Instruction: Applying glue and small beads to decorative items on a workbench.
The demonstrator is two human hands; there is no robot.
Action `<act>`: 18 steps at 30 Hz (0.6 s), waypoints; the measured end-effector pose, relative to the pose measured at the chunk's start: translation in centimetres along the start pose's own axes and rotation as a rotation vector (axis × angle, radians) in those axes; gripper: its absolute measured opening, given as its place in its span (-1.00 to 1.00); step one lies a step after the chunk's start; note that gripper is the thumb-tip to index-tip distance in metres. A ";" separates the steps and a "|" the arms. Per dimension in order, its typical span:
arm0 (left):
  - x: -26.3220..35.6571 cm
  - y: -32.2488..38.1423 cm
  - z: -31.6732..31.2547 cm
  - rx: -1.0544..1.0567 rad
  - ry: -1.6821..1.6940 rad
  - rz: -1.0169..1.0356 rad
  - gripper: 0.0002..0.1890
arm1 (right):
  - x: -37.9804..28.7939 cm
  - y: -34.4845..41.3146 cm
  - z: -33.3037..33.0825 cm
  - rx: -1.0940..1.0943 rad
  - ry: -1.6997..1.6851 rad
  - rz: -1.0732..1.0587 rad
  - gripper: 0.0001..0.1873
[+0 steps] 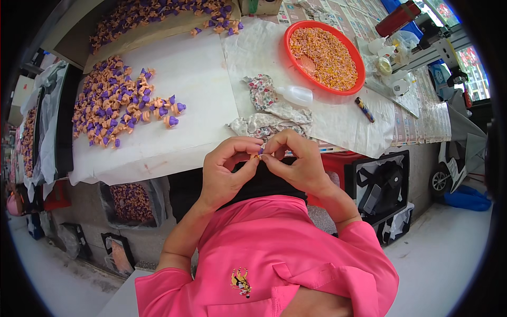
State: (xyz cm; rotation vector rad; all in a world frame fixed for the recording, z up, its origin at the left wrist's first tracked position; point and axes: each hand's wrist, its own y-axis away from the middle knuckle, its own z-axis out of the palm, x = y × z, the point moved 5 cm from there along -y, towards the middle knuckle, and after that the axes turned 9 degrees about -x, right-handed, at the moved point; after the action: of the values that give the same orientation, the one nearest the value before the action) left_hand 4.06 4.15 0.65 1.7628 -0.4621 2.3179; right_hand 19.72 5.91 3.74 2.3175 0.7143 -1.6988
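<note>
Both hands meet in front of my body at the table's near edge. Between thumb and fingers, my left hand (231,166) pinches a small plastic figure part (260,151) with a purple top. The fingertips of my right hand (295,160) touch it from the other side and pinch something too small to make out. Just beyond the hands lies a crumpled floral cloth (273,119), with a translucent squeeze bottle (297,96) against it. To the left, a heap of purple and peach figure parts (115,103) covers white paper. Small yellow and pink pieces (324,59) fill a red round tray (359,79).
More figure parts (158,10) lie at the back left. A patterned marker or lighter (364,109) rests right of the cloth. White bottles (378,44) stand at the back right near a metal frame (425,45). Below the table are a lined bin (158,202) and a black crate (405,178).
</note>
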 end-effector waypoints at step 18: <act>-0.3 -0.5 -0.6 0.029 0.102 0.036 -0.77 | 1.5 -0.9 -0.3 -0.041 -0.114 0.086 -0.81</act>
State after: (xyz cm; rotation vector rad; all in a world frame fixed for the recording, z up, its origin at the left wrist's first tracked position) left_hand 3.75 4.81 0.30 1.6518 -0.4482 2.4375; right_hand 19.85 7.21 2.58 2.1709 0.6130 -1.7457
